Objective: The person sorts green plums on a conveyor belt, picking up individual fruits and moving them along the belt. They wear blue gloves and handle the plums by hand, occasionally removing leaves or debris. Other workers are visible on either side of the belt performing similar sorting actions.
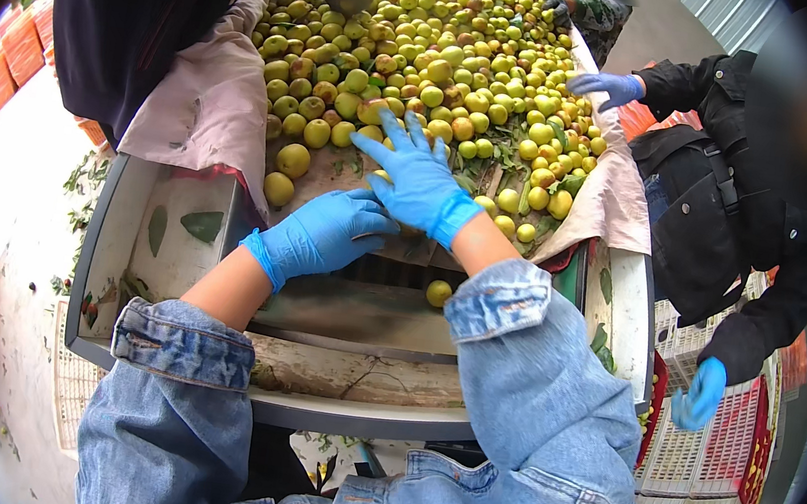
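Note:
A sorting bed heaped with round yellow-green fruits (pixel 415 34), some with brown-red patches, stretches away in front of me. My right hand (pixel 424 179), in a blue disposable glove, spreads its fingers over the near edge of the heap, with a fruit partly visible beneath. Lower and to the left, my left hand (pixel 330 232), gloved alike, has bent fingers beside the right hand's heel; its palm side is hidden, so I cannot tell whether it holds anything. One loose fruit (pixel 438 293) sits below the heap's edge, by my right sleeve. Two more fruits (pixel 286 173) lie left of my hands.
Pink cloth (pixel 199 98) drapes both sides of the white-walled frame (pixel 132 219). Green leaves (pixel 201 225) lie in its side channel. A dark-clad person stands left; another with blue gloves (pixel 612 90) works right, near stacked plastic crates (pixel 709 441). A camouflage sleeve (pixel 599 11) is beyond.

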### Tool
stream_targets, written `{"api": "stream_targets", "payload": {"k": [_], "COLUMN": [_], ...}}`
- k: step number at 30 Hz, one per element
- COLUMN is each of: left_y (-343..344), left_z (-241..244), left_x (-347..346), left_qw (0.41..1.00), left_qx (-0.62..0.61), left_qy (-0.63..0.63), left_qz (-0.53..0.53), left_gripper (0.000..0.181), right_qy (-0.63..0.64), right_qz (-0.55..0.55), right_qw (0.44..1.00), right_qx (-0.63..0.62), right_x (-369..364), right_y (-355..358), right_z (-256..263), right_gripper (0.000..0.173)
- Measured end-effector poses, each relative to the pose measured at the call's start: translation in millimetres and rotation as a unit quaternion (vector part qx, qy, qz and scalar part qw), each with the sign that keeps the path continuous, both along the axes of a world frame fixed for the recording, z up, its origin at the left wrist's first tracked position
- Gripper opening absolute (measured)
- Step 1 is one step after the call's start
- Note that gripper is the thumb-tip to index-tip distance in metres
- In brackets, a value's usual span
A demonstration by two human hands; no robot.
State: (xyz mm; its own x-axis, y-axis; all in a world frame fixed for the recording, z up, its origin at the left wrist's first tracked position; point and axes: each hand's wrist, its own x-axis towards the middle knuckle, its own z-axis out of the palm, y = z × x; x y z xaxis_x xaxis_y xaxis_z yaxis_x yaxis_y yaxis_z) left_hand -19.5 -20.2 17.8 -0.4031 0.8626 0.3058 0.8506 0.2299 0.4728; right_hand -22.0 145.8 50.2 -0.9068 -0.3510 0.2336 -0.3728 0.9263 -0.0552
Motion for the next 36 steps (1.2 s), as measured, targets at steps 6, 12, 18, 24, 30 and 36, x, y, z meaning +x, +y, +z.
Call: {"api": "stream_targets", "payload": {"k": [6,12,18,24,30,36], "left_y": [-12.0,-1.8,1.2,5.8,-5.6,-6.3], "left_z": [-2.9,-4.8,-12.9,3.5,-7.6,-17.7], "left_x": [-5.2,10.7,10.6,9.8,5.7,-2.5], "left_qw": [0.939,0.965,0.994,0.993,0.919,0.969], "left_qx": [-0.011,-0.216,-0.110,0.011,-0.167,-0.099], "left_qy": [0.153,0.091,-0.007,0.054,0.085,0.102], "left_qz": [0.308,0.117,-0.005,0.100,0.347,0.204], "left_gripper": [0.043,0.065,0.047,0.044,0.077,0.072], "right_qy": [-0.127,-0.135,-0.059,-0.247,-0.011,-0.205], "right_qz": [-0.053,-0.172,-0.082,-0.116,-0.199,-0.062], "right_qw": [0.984,0.966,0.995,0.953,0.980,0.976], "right_qx": [0.114,0.137,0.014,0.129,-0.008,0.026], "right_x": [-47.5,-63.9,-78.5,-53.0,-80.7,-29.6], "right_y": [7.1,38.6,8.3,31.0,85.7,49.4], "right_z": [-14.5,27.1,-20.6,43.4,-11.3,-9.3], "right_gripper": [0.041,0.029,0.060,0.051,0.060,0.060]}}
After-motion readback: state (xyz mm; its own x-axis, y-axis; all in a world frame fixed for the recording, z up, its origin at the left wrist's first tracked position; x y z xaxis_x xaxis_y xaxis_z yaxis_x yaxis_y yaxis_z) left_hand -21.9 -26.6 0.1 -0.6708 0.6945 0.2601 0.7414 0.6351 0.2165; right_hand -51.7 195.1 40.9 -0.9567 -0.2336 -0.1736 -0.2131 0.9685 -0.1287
